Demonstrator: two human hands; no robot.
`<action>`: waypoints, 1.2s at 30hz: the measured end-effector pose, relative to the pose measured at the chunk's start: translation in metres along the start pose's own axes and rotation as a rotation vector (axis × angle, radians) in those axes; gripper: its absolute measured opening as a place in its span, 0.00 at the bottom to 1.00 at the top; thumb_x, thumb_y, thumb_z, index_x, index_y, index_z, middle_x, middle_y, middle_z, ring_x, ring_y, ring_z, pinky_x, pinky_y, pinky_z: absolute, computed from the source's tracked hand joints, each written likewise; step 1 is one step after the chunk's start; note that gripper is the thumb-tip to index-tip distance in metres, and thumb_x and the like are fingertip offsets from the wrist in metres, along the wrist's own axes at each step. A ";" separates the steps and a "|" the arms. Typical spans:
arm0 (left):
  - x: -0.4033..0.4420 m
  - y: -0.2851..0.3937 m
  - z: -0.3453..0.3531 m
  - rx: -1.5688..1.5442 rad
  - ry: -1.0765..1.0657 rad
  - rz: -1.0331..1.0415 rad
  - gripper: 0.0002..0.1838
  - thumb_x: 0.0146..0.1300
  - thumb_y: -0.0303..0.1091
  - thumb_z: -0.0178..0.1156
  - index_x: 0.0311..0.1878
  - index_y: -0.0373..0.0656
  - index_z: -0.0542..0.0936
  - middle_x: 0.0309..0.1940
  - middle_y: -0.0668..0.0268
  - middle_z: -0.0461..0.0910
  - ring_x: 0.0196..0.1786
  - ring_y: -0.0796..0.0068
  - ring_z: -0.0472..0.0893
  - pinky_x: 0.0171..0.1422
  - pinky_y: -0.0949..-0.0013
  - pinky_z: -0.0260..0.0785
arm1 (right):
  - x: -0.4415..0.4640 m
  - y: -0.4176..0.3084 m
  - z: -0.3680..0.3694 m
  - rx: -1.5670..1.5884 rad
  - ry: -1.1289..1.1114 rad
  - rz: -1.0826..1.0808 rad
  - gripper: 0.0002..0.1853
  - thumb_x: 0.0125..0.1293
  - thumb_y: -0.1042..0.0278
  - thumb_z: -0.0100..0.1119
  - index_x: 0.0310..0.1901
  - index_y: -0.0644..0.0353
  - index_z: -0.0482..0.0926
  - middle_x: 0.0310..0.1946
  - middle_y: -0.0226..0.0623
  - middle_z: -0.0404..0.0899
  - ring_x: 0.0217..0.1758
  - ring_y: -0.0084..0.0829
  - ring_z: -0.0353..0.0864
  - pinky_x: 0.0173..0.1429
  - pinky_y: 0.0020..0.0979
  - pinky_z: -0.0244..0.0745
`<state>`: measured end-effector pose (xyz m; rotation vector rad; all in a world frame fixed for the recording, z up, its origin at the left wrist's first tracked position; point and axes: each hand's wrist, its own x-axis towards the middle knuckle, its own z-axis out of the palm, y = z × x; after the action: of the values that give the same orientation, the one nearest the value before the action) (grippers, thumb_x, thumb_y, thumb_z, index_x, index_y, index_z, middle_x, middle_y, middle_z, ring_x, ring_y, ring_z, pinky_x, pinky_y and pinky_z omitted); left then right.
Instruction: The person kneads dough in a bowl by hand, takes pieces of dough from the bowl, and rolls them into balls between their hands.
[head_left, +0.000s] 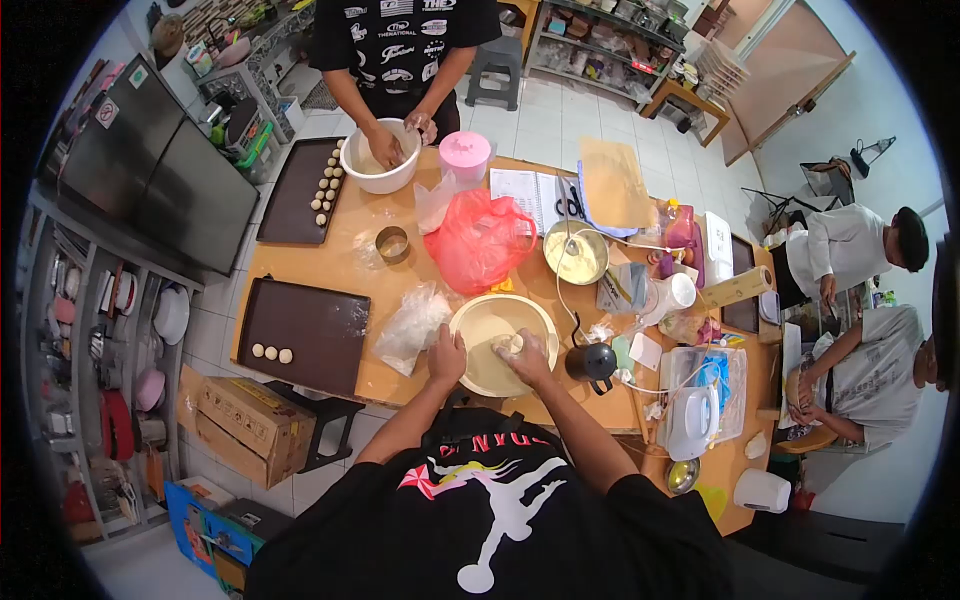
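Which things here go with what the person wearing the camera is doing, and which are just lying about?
Likely part of the job:
cream bowl, left hand at its rim
dough in the right hand
near tray, holding three dough balls

Seemingly just lying about:
kettle
scissors
red bag
cardboard box

At left appear two dark trays (285,205) (310,320), the lower bearing three dough balls (271,353), and one ring (393,259); around the centre, three large bowls (485,325) (370,183) (602,255), one red bag (480,240) and one pink container (465,152); right of centre, one black kettle (597,358).
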<state>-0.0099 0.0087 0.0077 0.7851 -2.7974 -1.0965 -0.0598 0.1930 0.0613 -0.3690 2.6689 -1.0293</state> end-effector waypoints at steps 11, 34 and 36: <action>0.004 -0.003 0.002 -0.028 -0.004 -0.005 0.15 0.71 0.42 0.50 0.49 0.39 0.68 0.30 0.42 0.81 0.37 0.35 0.80 0.41 0.39 0.69 | 0.014 0.011 0.008 -0.136 0.104 0.132 0.19 0.70 0.51 0.52 0.51 0.59 0.74 0.49 0.57 0.76 0.52 0.59 0.75 0.55 0.53 0.70; 0.003 -0.007 0.008 -0.019 0.046 0.047 0.15 0.70 0.41 0.51 0.49 0.39 0.68 0.28 0.41 0.80 0.34 0.35 0.80 0.39 0.38 0.69 | 0.010 0.023 -0.002 -0.182 -0.095 -0.007 0.14 0.61 0.68 0.57 0.48 0.62 0.80 0.49 0.54 0.77 0.52 0.49 0.78 0.57 0.42 0.74; 0.002 -0.007 0.007 -0.018 0.049 0.052 0.15 0.70 0.41 0.51 0.49 0.39 0.68 0.28 0.41 0.80 0.34 0.34 0.79 0.38 0.38 0.68 | 0.007 0.021 0.012 -0.298 -0.126 0.059 0.12 0.61 0.66 0.58 0.43 0.62 0.82 0.46 0.53 0.78 0.51 0.48 0.78 0.55 0.44 0.74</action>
<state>-0.0102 0.0082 -0.0025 0.7229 -2.7470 -1.0781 -0.0651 0.1983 0.0376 -0.3951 2.7009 -0.5708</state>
